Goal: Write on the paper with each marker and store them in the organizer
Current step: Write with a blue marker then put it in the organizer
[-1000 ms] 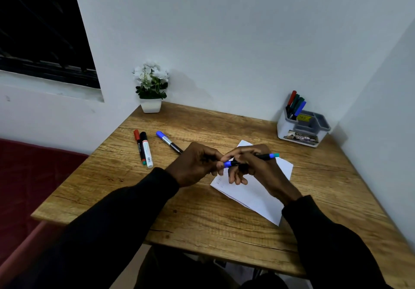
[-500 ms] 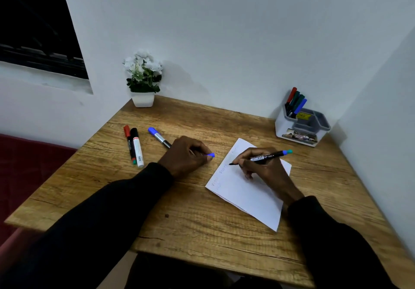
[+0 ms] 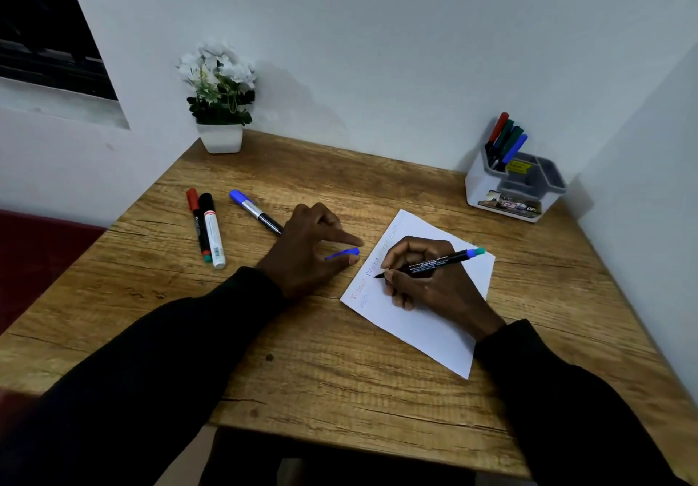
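Marker (image 3: pixel 434 262): lying left-right, tip pointing left on your paper (image 3: pixel 426 334).
Right hand (image 3: pixel 426 281): you're gripping it.
Left hand (image 3: pixel 308 251): pinching the blue cap (image 3: pixel 343 254).

A black marker (image 3: pixel 438 261) is gripped in the right hand (image 3: pixel 426 285), its tip set on the paper (image 3: pixel 430 342). A blue cap (image 3: pixel 342 254) is pinched in the left hand (image 3: pixel 308 251), which is rested on the tabletop (image 3: pixel 340 372) just beside the paper. Several markers (image 3: pixel 506 142) are stood in the organizer (image 3: pixel 491 194).
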